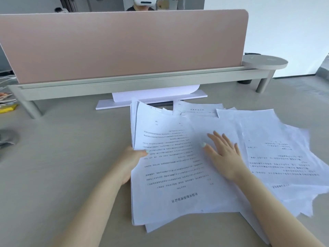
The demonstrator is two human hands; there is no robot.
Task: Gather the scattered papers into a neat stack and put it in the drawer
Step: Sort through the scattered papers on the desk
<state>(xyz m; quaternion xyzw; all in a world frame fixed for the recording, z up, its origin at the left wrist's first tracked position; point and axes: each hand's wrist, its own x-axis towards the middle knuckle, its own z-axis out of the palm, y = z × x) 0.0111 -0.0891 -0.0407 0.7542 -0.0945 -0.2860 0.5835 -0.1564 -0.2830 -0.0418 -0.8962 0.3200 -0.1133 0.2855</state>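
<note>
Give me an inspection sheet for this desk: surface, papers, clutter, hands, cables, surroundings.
Surface: beige desk, mostly bare on the left.
Job's things: papers partly gathered at the left hand, loose sheets fanned to the right; no drawer in view.
Clutter: yellow packet at the left edge; white board under the shelf.
Hands: left hand grips the pile's left edge; right hand lies flat, open, on the sheets.
Cables: white cords far left.
Surroundings: pink divider, round stand, a person behind it.
</note>
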